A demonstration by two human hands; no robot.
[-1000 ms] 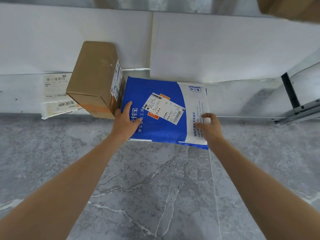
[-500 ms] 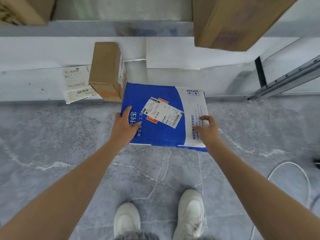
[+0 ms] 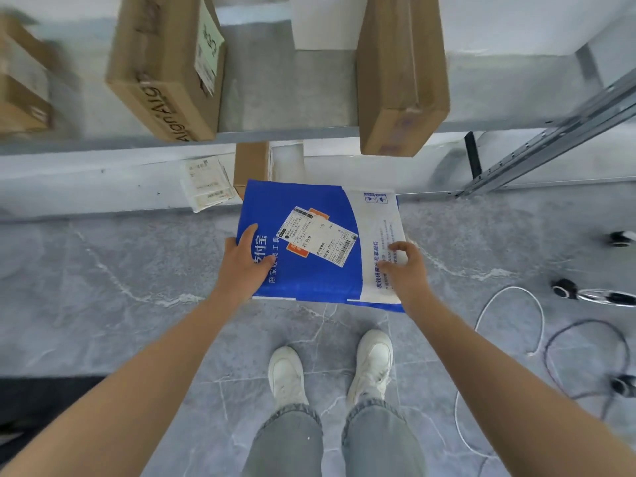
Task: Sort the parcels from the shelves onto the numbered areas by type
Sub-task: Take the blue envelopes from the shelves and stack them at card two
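One blue-and-white mailer [image 3: 309,270], bearing one shipping label [image 3: 316,239], is held flat above the floor [image 3: 137,270], in front of the lower shelf [image 3: 103,187]. Two hands grip it. The left hand [image 3: 241,266] has its fingers closed round the left edge, and the right hand [image 3: 407,270] has its fingers [image 3: 401,246] pinching the white strip. The upper shelf [image 3: 285,98] carries three boxes: left box [image 3: 20,80] (blurred), middle box [image 3: 165,70] and right box [image 3: 399,74]. The lower shelf carries one small box [image 3: 253,163] and one white packet [image 3: 206,184].

Flat blue-and-white parcel [image 3: 320,242], label up
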